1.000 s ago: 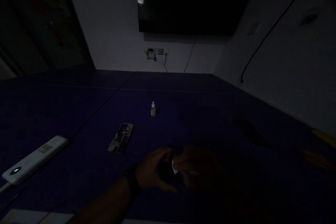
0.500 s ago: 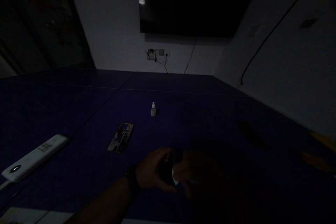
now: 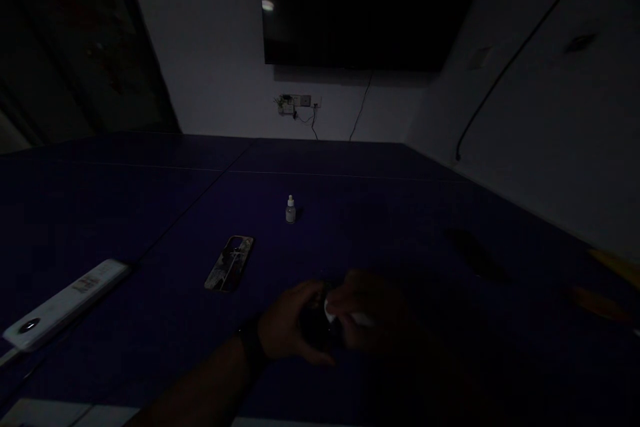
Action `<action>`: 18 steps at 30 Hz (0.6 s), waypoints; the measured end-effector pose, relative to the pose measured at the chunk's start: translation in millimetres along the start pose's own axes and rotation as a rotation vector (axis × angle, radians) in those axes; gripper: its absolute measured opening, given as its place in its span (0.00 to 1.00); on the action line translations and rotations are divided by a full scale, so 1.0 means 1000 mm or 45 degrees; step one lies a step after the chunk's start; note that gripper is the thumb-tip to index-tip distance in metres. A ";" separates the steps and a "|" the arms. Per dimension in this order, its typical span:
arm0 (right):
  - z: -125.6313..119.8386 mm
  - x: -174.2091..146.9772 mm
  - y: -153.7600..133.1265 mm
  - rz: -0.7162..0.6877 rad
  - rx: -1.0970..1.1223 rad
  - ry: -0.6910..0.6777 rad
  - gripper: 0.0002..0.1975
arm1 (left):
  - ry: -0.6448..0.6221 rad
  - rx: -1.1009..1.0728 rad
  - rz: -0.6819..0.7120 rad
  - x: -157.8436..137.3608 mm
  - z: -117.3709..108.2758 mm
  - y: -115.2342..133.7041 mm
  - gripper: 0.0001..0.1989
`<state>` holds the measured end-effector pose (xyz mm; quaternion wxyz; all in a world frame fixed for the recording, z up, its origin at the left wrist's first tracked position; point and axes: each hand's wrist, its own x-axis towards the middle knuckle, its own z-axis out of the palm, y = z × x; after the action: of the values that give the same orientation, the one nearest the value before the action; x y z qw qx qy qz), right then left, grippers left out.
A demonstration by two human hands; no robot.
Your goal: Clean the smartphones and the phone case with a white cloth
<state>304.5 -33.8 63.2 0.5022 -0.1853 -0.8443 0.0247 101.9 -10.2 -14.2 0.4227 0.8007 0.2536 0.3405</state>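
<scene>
My left hand (image 3: 284, 325), with a dark band on its wrist, is wrapped round a dark, flat object that looks like a smartphone (image 3: 315, 328). Deep shadow hides most of its outline. My right hand (image 3: 367, 300) pinches a small white cloth (image 3: 363, 319) and presses it against the phone's upper face. Part of the cloth shows at the fingertips and part below the fingers. Beyond my left hand lies a patterned phone case (image 3: 230, 264). A small dropper bottle (image 3: 291, 211) with a white top stands upright farther back.
A white power strip (image 3: 70, 303) lies at the left on the dark blue table (image 3: 175, 320). To the right are a dim dark object (image 3: 475, 255) and an orange one (image 3: 600, 303). A large screen (image 3: 360, 7) hangs above wall sockets (image 3: 297, 101).
My right hand has moved up along the phone with the white cloth. My left hand keeps its hold in nearly the same place. The view has shifted slightly.
</scene>
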 end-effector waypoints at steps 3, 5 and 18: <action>0.001 0.002 0.014 0.113 -0.103 0.036 0.11 | 0.029 -0.032 0.055 0.003 0.001 0.001 0.47; 0.000 0.002 0.018 0.113 -0.124 0.043 0.11 | 0.024 -0.038 0.090 0.004 0.001 0.003 0.46; -0.002 0.003 0.008 0.064 -0.104 0.033 0.12 | 0.041 -0.073 -0.019 0.005 0.001 0.009 0.47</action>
<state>307.3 -25.5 64.6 0.5044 -0.2271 -0.8331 0.0005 106.3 -11.7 -5.5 0.4440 0.7807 0.2564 0.3573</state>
